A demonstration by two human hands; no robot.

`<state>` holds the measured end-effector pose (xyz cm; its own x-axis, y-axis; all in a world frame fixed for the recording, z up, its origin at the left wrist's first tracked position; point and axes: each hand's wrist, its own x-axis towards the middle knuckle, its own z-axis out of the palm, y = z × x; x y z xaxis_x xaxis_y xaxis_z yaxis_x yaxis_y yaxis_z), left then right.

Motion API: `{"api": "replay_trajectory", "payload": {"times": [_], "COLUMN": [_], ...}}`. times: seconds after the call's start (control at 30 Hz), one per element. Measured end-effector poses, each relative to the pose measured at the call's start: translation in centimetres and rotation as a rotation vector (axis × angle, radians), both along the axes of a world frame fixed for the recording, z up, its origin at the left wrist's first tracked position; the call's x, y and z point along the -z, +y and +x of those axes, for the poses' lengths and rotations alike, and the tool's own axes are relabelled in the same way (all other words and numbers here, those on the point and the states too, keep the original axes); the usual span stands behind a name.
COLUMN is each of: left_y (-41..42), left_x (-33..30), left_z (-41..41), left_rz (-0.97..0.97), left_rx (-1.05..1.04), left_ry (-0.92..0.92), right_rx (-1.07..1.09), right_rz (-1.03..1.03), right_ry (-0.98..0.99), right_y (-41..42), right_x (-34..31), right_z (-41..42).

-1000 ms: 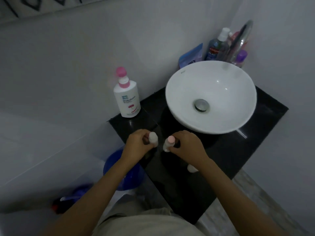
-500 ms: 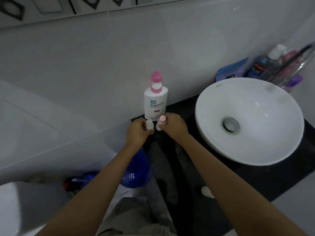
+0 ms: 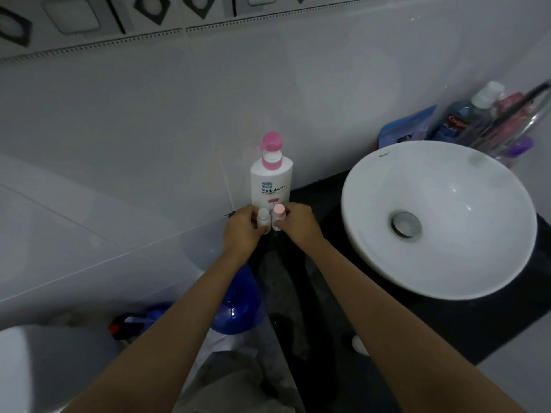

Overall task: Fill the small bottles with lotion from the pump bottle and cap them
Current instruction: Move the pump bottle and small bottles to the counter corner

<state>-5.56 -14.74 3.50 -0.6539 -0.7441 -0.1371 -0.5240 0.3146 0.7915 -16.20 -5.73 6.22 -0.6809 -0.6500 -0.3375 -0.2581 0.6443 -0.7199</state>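
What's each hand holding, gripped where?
Left hand: white-capped small bottle, by its body. Right hand: pink-capped small bottle, by its body.

The left hand (image 3: 243,229) covers most of the white-capped small bottle (image 3: 263,219), and the right hand (image 3: 298,223) covers most of the pink-capped small bottle (image 3: 278,214); whether either rests on the counter (image 3: 465,326) cannot be told. They hide the pump bottle (image 3: 271,180) at its base. The toiletries (image 3: 489,120) behind the sink (image 3: 438,219) are blurred and cut by the right edge. A small white object (image 3: 357,343) beside the right forearm is too blurred to name.
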Motion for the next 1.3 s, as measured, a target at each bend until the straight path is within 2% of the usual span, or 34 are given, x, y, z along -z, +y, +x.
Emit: {"api": "replay_trajectory", "payload": {"times": [0.4, 0.63, 0.73, 0.87, 0.93, 1.03, 1.13, 1.3], "left_y": [0.6, 3.2, 4.9, 7.4, 9.1, 10.0, 10.2, 9.5], "left_x": [0.5, 0.2, -0.1, 0.1, 0.6, 1.3, 2.2, 3.4], "left_z": [2.9, 5.0, 5.5, 6.9, 7.2, 7.6, 7.9, 8.7], "left_rz": [0.021, -0.033, -0.110, -0.274, -0.367, -0.514, -0.617, -0.645], "left_rx": [0.024, 0.115, 0.257, 0.588, 0.755, 0.887, 0.959, 0.952], "left_ry": [-0.089, -0.041, -0.002, 0.050, 0.052, -0.030, -0.119, -0.253], "right_rx": [-0.012, 0.032, 0.075, 0.176, 0.269, 0.330, 0.356, 0.373], "right_rz": [0.037, 0.025, -0.027, -0.136, -0.128, -0.001, 0.172, 0.288], "right_ry": [0.058, 0.130, 0.167, 0.252, 0.324, 0.372, 0.337, 0.233], "right_y": [2.6, 6.7, 10.0, 15.7, 19.6, 23.7, 26.4, 27.0], "right_x": [-0.4, -3.4, -5.5, -7.0, -6.9, -5.3, -2.6, 0.5], "right_z": [0.0, 1.5, 3.0, 5.3, 6.7, 8.2, 9.8, 11.1]}}
